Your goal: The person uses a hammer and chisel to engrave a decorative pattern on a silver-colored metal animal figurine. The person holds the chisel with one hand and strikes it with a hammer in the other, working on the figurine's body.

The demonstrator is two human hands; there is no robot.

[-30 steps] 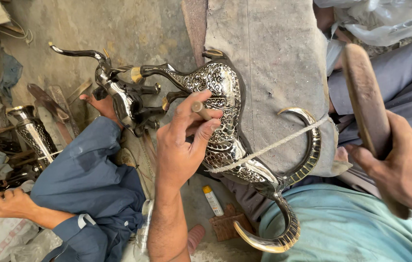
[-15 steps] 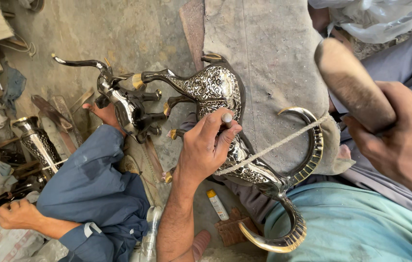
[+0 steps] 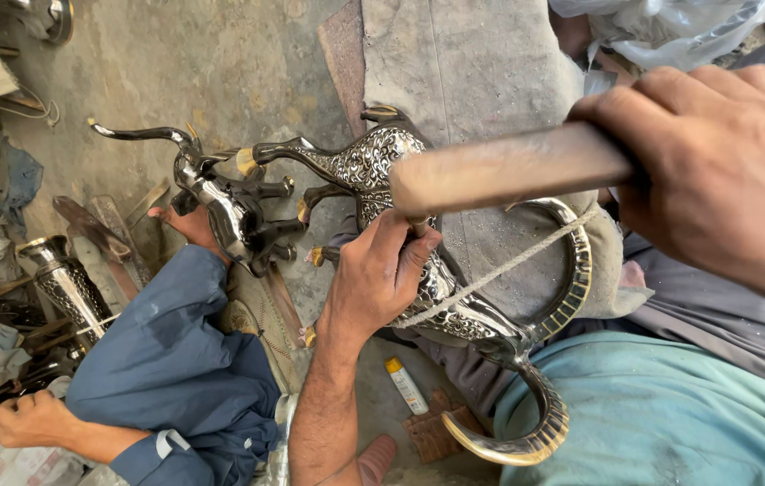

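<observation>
Place: a floor-level metalcraft workshop, where I sit and work on the ground.
Floor: bare, dusty concrete floor (image 3: pixel 220 81), stained and scattered with scraps.
Work in hand: an engraved metal animal figure (image 3: pixel 373 171) with long curved horns lies across my lap on a grey cloth (image 3: pixel 472 72), tied with a cord (image 3: pixel 508 265).
Tool: a worn wooden mallet (image 3: pixel 508 166) in my right hand (image 3: pixel 724 171).
Other pieces: a second, darker horned figure (image 3: pixel 220 202) and an engraved metal vase (image 3: pixel 63 283).
Clutter: old metal blades (image 3: pixel 99 220) and a small tube (image 3: pixel 405 385) lying loose.
Company: another person in blue clothing (image 3: pixel 166 369) sits right beside me.
</observation>
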